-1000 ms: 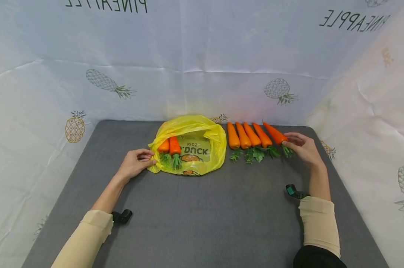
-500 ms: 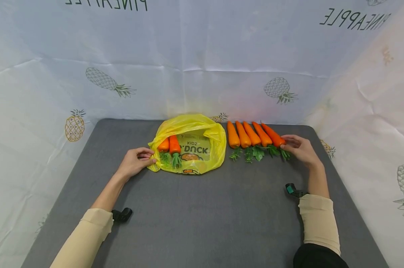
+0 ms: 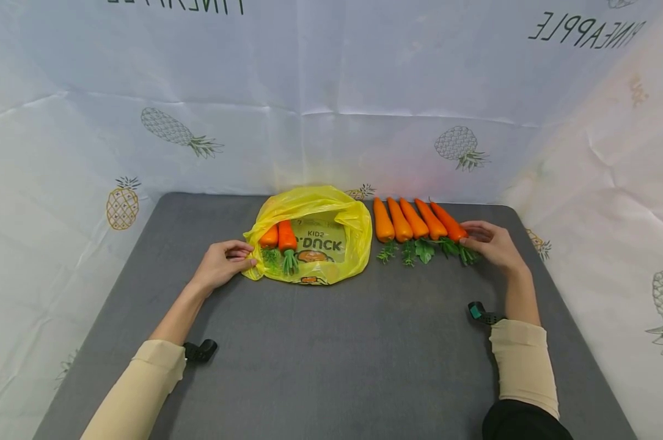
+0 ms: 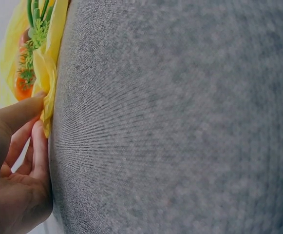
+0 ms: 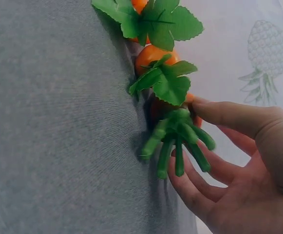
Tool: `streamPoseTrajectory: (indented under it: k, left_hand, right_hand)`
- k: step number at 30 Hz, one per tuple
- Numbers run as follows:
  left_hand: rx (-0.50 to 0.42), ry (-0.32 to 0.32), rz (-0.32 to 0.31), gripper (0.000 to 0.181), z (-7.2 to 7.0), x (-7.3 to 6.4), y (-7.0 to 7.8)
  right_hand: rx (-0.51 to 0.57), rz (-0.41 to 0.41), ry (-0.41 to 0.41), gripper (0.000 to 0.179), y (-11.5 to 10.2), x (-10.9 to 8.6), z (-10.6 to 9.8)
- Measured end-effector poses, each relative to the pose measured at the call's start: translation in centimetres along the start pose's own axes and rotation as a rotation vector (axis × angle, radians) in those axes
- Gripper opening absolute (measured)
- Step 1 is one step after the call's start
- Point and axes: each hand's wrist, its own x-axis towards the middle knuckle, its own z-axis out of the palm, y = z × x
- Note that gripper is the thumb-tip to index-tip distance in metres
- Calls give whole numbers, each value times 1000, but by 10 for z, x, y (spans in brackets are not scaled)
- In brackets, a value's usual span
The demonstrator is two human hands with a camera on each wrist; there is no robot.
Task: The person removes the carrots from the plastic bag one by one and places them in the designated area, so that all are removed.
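My left hand [image 3: 221, 264] pinches the left edge of a yellow plastic bag [image 3: 357, 241], thumb above and fingers beneath; the left wrist view shows the bag film [image 4: 45, 73] between them. The bag lies on its side, mouth facing me, with two orange carrots [image 3: 287, 235] inside. To its right, several carrots lie in a row, tips away from me and green tops toward me. My right hand [image 3: 493, 244] holds the rightmost carrot [image 3: 448, 221] near its crown. In the right wrist view the thumb presses beside its stubby green stems [image 5: 178, 141].
A grey cloth-covered table [image 3: 331, 348] spreads beneath everything. Behind it hangs a white curtain [image 3: 364, 73] with pineapple prints, close to the carrot tips and the bag's back. Black wrist cameras sit on both forearms.
My right hand has shifted the rightmost carrot slightly left, up against its neighbour, then stayed there. My left hand keeps its grip on the bag.
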Motion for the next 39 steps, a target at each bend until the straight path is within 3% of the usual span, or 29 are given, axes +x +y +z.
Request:
streamPoseTrajectory:
  k: [8,15,20,25,33,39]
  left_hand:
    - [-15,1,8,39,-1,0,1]
    - [-20,-3,13,39,-2,0,2]
    - [-20,-3,13,39,-2,1,2]
    - [-18,-1,8,39,-1,0,2]
    - [-34,1,23,40,-1,1,3]
    - [-39,2,15,39,-1,2,1]
  right_hand:
    - [25,-6,2,57,-1,2,-3]
    - [-22,-57,87,52,-13,-2,-3]
    - [-43,-119,173,43,-35,-5,0]
    - [-22,-177,204,40,-65,-7,10]
    - [-23,-313,179,38,-111,-7,41]
    - [22,-380,86,34,-139,2,70]
